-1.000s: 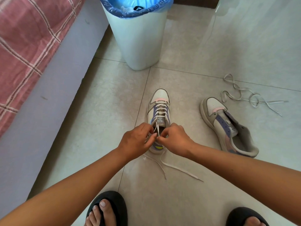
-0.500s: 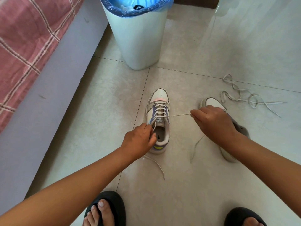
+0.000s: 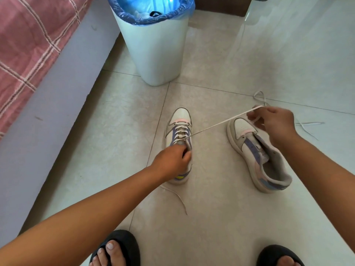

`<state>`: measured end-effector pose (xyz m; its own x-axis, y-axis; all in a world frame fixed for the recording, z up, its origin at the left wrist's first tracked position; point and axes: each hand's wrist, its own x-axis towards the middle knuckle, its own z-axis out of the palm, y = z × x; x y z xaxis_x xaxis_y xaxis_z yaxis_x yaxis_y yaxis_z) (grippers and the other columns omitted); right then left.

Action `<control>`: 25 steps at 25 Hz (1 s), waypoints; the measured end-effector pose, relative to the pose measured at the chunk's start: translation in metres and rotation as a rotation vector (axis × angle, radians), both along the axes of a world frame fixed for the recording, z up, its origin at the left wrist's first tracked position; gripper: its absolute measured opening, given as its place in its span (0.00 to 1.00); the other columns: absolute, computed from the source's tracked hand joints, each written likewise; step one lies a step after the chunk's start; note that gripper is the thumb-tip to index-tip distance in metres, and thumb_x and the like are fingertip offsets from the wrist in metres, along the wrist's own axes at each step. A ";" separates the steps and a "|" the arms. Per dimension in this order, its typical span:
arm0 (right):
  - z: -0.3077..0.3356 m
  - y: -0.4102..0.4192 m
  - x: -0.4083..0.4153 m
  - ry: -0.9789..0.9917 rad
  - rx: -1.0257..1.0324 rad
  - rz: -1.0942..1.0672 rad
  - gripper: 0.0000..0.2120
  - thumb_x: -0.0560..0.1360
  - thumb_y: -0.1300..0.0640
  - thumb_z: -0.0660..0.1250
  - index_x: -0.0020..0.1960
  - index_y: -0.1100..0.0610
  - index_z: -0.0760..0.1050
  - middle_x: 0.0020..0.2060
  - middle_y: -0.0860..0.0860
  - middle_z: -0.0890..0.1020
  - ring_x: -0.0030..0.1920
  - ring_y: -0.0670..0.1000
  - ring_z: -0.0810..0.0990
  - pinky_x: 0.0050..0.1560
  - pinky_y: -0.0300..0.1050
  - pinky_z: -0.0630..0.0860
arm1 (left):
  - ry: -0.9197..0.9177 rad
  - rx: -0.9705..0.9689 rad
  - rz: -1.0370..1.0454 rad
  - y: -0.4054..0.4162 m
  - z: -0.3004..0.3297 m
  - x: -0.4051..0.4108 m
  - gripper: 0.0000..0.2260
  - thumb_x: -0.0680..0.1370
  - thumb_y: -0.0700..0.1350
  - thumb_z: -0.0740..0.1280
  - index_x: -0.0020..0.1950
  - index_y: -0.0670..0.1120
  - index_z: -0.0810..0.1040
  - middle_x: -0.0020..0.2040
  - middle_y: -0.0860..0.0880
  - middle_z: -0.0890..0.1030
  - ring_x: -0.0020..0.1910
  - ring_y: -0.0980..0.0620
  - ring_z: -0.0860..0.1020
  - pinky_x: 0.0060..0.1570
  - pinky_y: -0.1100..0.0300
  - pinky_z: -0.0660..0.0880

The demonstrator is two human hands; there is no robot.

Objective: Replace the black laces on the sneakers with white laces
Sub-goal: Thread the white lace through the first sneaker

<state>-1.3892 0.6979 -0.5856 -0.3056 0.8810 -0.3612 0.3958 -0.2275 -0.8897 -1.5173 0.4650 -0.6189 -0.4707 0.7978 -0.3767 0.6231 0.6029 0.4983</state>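
At the centre of the frame a laced sneaker (image 3: 179, 129) is stood on the tiled floor (image 3: 221, 198), toe pointing up the picture. Its collar is gripped by the left hand (image 3: 173, 160), whose fingers are curled over the opening. A white lace (image 3: 221, 121) is drawn taut from the eyelets toward the upper right — there it is pinched in the curled fingers of the right hand (image 3: 274, 123). The lace's other end (image 3: 176, 196) is trailed loose on the floor below the shoe. Right of centre a second sneaker (image 3: 257, 152) is set unlaced, and a spare white lace (image 3: 307, 125) is partly hidden behind the right hand. A white bin (image 3: 155, 50) with a blue liner is placed at top centre; a pink plaid bedspread (image 3: 28, 41) fills the upper left.
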 end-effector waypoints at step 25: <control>-0.048 -0.091 -0.022 0.214 -0.695 -0.052 0.07 0.74 0.74 0.63 0.41 0.64 0.69 0.37 0.58 0.74 0.37 0.53 0.77 0.31 0.37 0.80 | -0.382 0.176 0.458 -0.003 -0.009 0.007 0.07 0.78 0.45 0.62 0.55 0.48 0.77 0.45 0.48 0.82 0.42 0.48 0.81 0.47 0.53 0.78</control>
<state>-1.4116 0.6068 -0.6332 -0.3964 0.4849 -0.7796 0.2027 -0.7820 -0.5894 -1.5107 0.4621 -0.6277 -0.6381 0.6122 -0.4670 0.0789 0.6553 0.7513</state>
